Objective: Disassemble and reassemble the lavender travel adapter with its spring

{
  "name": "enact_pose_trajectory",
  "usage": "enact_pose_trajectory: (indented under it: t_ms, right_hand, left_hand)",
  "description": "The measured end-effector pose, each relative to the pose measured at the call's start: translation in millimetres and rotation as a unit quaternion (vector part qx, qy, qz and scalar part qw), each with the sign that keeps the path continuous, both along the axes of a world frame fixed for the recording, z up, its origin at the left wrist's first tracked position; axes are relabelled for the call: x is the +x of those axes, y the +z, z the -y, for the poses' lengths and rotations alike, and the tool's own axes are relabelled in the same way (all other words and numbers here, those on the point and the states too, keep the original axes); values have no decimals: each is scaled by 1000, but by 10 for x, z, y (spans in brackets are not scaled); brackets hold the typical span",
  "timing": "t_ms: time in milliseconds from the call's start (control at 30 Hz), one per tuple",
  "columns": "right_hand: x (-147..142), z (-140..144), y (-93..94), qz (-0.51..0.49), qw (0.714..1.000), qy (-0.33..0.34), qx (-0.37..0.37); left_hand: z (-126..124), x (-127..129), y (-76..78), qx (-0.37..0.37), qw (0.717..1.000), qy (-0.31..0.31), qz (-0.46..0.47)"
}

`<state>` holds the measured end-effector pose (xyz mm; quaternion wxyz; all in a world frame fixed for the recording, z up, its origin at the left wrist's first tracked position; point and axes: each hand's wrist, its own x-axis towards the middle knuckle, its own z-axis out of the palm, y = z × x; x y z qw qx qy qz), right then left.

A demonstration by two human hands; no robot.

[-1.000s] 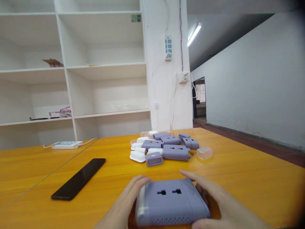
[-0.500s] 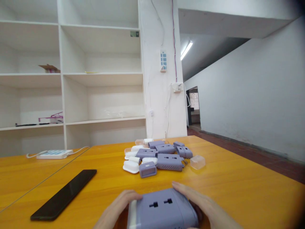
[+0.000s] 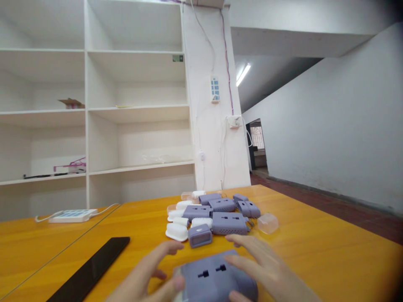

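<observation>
A lavender plastic housing with two dark keyhole slots (image 3: 209, 279) lies at the near edge of the view, its lower part cut off. A pale, translucent piece shows at its left end. My left hand (image 3: 151, 277) is beside that end, fingers apart, thumb close to the housing's corner; whether it touches is unclear. On the right, my right hand (image 3: 267, 268) is spread, with one fingertip over the top face near a slot and the thumb low at the front. Neither hand is wrapped round the housing.
Farther back on the wooden table (image 3: 302, 251) lie several similar lavender housings (image 3: 229, 223), white plastic parts (image 3: 176, 231), a smaller lavender part (image 3: 200, 236) and a clear cap (image 3: 268, 223). A black flat slab (image 3: 91, 268) and a white power strip (image 3: 74, 215) are at left.
My hands have loosened from the housing's sides; the left fingers have lifted away and the right fingers have moved over its top. The view has tilted up slightly.
</observation>
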<state>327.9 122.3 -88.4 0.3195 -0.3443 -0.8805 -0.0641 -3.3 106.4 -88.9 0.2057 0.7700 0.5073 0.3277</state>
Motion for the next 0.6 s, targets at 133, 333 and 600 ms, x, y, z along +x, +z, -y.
enact_pose_trajectory:
  t_ms: [133,333,600]
  right_hand:
    - [-102,-291,-311,37,998,20,-37]
    - [-67,-392,-461,11,983,65,-170]
    - [-122,-45,-121,-27,974,35,-222]
  left_hand:
    - [-493,-104,372,98,988,39,-112]
    - [-1150,-194,244,80,982,10,-170]
    - [-1059,-232,260,63,978,-11,-201]
